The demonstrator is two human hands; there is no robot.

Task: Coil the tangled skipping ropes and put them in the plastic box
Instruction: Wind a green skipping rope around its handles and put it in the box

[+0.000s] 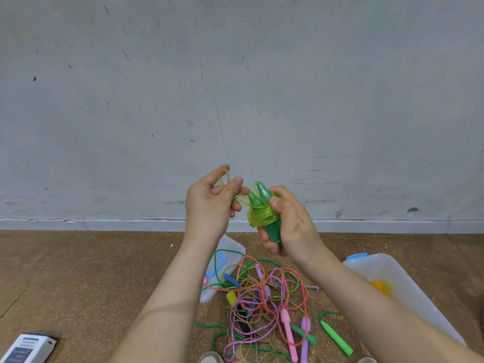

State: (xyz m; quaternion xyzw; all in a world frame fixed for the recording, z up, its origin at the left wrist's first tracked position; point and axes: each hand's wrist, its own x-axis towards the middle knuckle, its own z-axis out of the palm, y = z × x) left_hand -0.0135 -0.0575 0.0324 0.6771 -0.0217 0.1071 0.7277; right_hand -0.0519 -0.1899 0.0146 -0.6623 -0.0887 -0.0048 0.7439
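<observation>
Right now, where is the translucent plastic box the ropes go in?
The translucent plastic box sits on the brown floor at the head view's lower right, just right of the tangled pile of coloured skipping ropes.

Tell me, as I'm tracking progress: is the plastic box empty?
No, an orange and yellow rope lies inside the plastic box on the right.
</observation>
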